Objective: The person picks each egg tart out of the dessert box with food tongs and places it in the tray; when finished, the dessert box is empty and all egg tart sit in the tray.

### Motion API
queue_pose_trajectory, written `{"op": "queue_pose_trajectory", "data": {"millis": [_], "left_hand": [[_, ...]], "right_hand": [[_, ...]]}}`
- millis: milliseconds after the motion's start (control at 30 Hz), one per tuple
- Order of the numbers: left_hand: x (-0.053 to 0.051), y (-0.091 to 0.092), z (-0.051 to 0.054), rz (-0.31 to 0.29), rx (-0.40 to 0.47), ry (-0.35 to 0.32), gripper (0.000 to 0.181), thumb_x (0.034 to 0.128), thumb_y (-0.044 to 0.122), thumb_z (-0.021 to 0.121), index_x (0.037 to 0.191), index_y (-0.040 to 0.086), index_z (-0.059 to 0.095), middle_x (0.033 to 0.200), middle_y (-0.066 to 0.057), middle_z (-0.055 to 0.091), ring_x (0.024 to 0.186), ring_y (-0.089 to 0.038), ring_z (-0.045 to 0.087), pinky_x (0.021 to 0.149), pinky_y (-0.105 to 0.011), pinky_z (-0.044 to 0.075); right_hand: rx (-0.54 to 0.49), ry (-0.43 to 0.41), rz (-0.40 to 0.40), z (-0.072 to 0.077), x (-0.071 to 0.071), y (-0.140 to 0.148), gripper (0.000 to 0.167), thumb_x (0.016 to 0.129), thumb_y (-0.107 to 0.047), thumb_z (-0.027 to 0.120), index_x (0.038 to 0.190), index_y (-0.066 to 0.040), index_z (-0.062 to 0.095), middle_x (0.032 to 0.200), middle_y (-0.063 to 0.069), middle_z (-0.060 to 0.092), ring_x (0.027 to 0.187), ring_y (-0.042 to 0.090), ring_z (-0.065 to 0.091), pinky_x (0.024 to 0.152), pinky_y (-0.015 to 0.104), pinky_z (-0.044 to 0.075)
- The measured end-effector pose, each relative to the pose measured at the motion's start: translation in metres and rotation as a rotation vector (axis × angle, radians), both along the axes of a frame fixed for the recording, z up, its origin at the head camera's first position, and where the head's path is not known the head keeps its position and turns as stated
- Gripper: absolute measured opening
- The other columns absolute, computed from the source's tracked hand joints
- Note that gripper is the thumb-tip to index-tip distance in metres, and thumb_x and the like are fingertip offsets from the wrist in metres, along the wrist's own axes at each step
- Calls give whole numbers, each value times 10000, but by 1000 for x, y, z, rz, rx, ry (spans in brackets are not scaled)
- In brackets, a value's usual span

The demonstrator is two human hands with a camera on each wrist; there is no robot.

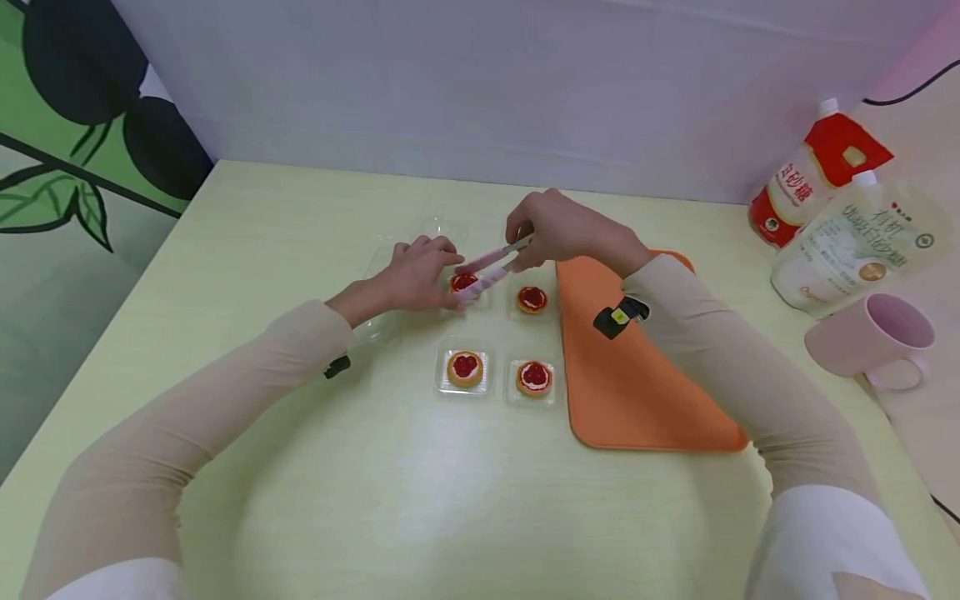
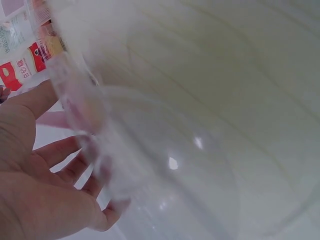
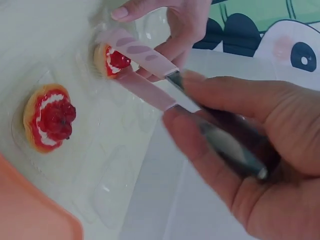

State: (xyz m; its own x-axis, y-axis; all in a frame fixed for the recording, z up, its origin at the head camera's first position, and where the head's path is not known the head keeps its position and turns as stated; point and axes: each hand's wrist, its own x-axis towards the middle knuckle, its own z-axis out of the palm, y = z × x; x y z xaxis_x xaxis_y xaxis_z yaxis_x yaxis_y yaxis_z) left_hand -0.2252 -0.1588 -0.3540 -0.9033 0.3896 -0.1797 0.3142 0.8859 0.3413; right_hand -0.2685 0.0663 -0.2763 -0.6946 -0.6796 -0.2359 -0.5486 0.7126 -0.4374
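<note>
My right hand (image 1: 558, 225) holds metal tongs with pink tips (image 3: 150, 92), its thumb and fingers bent around the handles. The tips stand on either side of a small tart (image 3: 118, 60) with red topping, at the far left of a group of several tarts; whether they squeeze it cannot be told. My left hand (image 1: 416, 275) is beside that tart, thumb and loosely spread fingers at the clear plastic container (image 2: 80, 107) around it. Nearer me are two more tarts (image 1: 465, 368) (image 1: 534, 377) in clear plastic trays, and another tart (image 1: 532, 299) lies right of the tongs.
An orange mat (image 1: 637, 375) lies on the table under my right forearm. At the right stand a red bag (image 1: 802, 183), a whitish pouch (image 1: 847, 250) and a pink mug (image 1: 847, 337). Clear plastic pieces (image 1: 378, 327) lie behind and beside my left hand.
</note>
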Motion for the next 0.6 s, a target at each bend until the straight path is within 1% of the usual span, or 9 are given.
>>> {"op": "queue_pose_trajectory", "data": {"millis": [133, 267, 333, 400, 433, 500, 600], "left_hand": [[-2, 1, -1, 6, 0, -5, 693, 804, 402, 824, 1361, 56, 600, 1421, -126, 492, 1308, -342, 405, 1056, -582, 297], [-2, 2, -1, 11, -5, -5, 665, 799, 405, 826, 1325, 52, 622, 1419, -133, 495, 1306, -349, 412, 1053, -591, 305], [-2, 2, -2, 14, -6, -5, 676, 800, 412, 824, 1333, 52, 617, 1423, -133, 493, 1310, -349, 411, 1055, -592, 304], [-2, 1, -2, 16, -6, -4, 687, 802, 414, 822, 1344, 49, 609, 1428, -132, 490, 1313, -349, 410, 1054, -593, 305], [-2, 1, -2, 17, -6, -5, 691, 804, 415, 820, 1350, 50, 605, 1429, -130, 489, 1313, -347, 409, 1055, -592, 304], [-2, 0, -3, 13, -7, -3, 694, 807, 415, 817, 1358, 52, 601, 1431, -129, 488, 1313, -347, 408, 1053, -592, 304], [-3, 0, -4, 11, -8, -4, 694, 808, 419, 817, 1361, 62, 601, 1431, -127, 486, 1318, -347, 404, 1056, -591, 300]], "right_hand": [[-262, -47, -100, -8, -1, 4, 241, 835, -149, 804, 1024, -22, 727, 940, 115, 732, 792, 190, 692, 739, 307, 554], [-546, -178, -220, -23, 0, 2, 265, 851, -131, 786, 1060, 5, 695, 932, 121, 708, 790, 202, 714, 776, 356, 592], [-648, -233, -259, -30, 0, 0, 265, 867, -136, 774, 1069, 9, 680, 929, 121, 696, 806, 243, 724, 798, 406, 599], [-687, -254, -278, -36, 1, -3, 257, 889, -153, 754, 1075, 2, 669, 911, 123, 692, 805, 287, 725, 796, 439, 599], [-685, -255, -285, -38, 1, -4, 257, 896, -164, 748, 1078, -3, 664, 906, 121, 692, 813, 312, 723, 793, 452, 598], [-650, -241, -286, -41, 2, -7, 265, 906, -197, 740, 1091, -26, 657, 881, 129, 698, 822, 365, 716, 778, 475, 595], [-586, -223, -252, -45, 3, -11, 312, 902, -232, 747, 1122, -34, 647, 865, 151, 715, 830, 424, 698, 754, 503, 586]]}}
